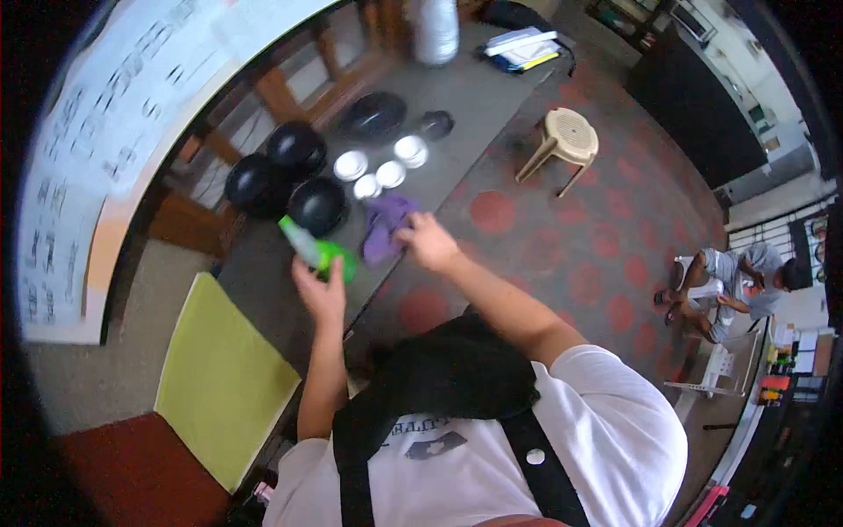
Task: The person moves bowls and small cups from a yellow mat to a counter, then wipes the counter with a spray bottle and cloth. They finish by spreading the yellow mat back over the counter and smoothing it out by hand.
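Hands both closed: left (321, 290) grips green bottle (318, 250), nozzle tilted up-left; right (428, 241) clutches purple cloth (385, 227)

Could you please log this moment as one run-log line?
left hand: holds green spray bottle | right hand: on purple cloth | table: black bowls, silver lids

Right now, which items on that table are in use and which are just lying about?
In use:
left hand holding green plastic spray bottle
right hand on purple cloth

Lying about:
round black bowls
small round silver lids
beige plastic stool
stacked papers
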Demonstrator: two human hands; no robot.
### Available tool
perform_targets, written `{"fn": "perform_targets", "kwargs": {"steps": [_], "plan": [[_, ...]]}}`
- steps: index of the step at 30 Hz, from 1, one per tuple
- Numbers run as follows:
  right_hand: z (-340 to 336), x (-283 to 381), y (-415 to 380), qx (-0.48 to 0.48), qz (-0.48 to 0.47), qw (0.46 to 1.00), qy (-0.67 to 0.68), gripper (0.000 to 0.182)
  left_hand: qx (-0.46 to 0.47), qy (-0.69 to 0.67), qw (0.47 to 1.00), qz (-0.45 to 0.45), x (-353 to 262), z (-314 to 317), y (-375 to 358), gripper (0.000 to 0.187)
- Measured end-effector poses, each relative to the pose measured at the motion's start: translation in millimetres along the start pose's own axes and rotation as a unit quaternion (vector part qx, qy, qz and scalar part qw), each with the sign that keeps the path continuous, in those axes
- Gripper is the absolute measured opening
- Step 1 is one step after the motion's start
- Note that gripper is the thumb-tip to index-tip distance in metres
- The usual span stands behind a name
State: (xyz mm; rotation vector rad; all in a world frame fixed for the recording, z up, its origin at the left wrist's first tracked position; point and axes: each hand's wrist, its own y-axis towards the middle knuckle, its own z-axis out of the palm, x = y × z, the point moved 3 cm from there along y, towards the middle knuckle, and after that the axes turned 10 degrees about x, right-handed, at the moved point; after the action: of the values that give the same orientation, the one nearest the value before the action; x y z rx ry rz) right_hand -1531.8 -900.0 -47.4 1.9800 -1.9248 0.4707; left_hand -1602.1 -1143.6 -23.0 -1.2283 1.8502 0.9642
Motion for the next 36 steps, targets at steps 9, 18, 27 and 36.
{"fn": "perform_targets", "kwargs": {"steps": [9, 18, 27, 36], "plan": [[-37, -158, -139, 0.11, 0.084, 0.857, 0.497, 0.021, -0.068, 0.084, 0.99, 0.087, -45, 36, 14, 0.041], [-193, -311, -73, -0.264, 0.113, 0.883, 0.37, 0.02, 0.104, -0.152, 0.968, 0.169, -217, 153, 111, 0.046], [-261, -297, 25, -0.229, 0.055, 0.956, 0.176, 0.035, 0.146, -0.14, 0.963, 0.178, -238, 343, 310, 0.048], [-31, -464, -297, 0.036, 0.576, 0.773, 0.264, 0.033, 0.066, 0.08, 0.988, 0.111, -150, 424, 394, 0.051]]}}
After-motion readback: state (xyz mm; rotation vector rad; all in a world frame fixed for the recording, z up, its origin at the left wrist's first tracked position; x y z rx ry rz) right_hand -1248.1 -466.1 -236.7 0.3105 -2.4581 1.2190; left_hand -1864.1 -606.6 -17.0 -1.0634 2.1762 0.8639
